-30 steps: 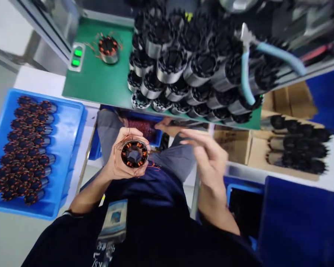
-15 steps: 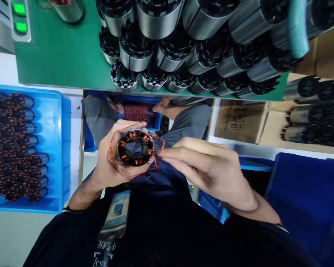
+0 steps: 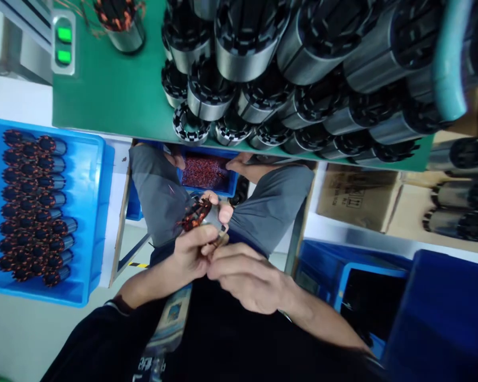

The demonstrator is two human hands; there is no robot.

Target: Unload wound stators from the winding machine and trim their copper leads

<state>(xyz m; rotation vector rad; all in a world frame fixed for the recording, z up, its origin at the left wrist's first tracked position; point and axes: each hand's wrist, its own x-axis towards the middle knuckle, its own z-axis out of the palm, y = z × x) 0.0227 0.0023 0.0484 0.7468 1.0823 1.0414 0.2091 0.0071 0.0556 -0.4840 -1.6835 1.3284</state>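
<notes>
My left hand grips a wound motor stator, a metal cylinder with black end and copper coils, held over my lap and tilted away from me. My right hand is closed against the stator's near end, fingers meeting those of the left hand; what it pinches is hidden. Below, between my knees, sits a small blue bin of copper wire scraps.
A green mat carries a stack of several unwound stators, one wound stator and a box with two green buttons. A blue tray at left holds several wound stators. Cardboard boxes and blue crates stand at right.
The stator has tipped from facing me to lying tilted away. My right hand moved in from the stator's right side to close under its near end, against my left hand.
</notes>
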